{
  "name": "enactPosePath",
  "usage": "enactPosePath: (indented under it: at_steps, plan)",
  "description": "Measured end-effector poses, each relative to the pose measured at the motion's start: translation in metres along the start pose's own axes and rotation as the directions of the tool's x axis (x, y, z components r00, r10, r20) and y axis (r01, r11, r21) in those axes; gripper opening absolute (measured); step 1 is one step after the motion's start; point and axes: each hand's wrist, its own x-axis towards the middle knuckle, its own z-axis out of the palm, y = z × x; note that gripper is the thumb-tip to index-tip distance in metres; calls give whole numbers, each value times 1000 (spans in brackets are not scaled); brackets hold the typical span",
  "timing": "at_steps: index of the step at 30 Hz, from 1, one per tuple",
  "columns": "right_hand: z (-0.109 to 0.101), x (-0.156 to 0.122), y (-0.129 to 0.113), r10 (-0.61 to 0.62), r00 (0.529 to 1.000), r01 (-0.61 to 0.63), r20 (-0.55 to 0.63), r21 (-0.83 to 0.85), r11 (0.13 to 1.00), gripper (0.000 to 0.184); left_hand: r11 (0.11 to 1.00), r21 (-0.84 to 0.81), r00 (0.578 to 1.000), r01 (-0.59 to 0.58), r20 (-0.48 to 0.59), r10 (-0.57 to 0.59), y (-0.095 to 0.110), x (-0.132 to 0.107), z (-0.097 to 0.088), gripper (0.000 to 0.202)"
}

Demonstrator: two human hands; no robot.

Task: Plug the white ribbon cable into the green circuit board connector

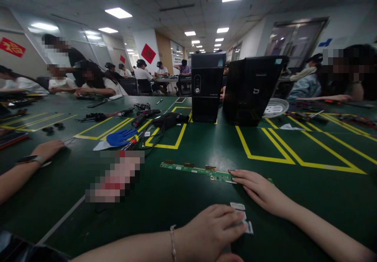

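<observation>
PCB (194, 170) grn w/ gold-brn tabs (210, 168); tbl (165, 226) dk grn w/ yel tape rects (271, 160). PC towers (206, 109) blk, glove (119, 137) blu w/ pale cuff (101, 146), plastic basket (286, 105) wht, poster (148, 53) red.

The circuit board (198, 171) has shiny, metallic-looking tabs (211, 168)

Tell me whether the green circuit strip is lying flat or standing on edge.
Lying flat. The green circuit strip shows its broad face upward along the table, with the right hand over its right part.
</observation>
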Motion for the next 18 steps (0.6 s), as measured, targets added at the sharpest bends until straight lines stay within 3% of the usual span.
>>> enactPosePath:
  at_steps: [18]
  plan:
    - [0,2,-1,28,999,-30,35,46,998,34,1000,4,1000,21,8,-21,-1,-1,4,58]
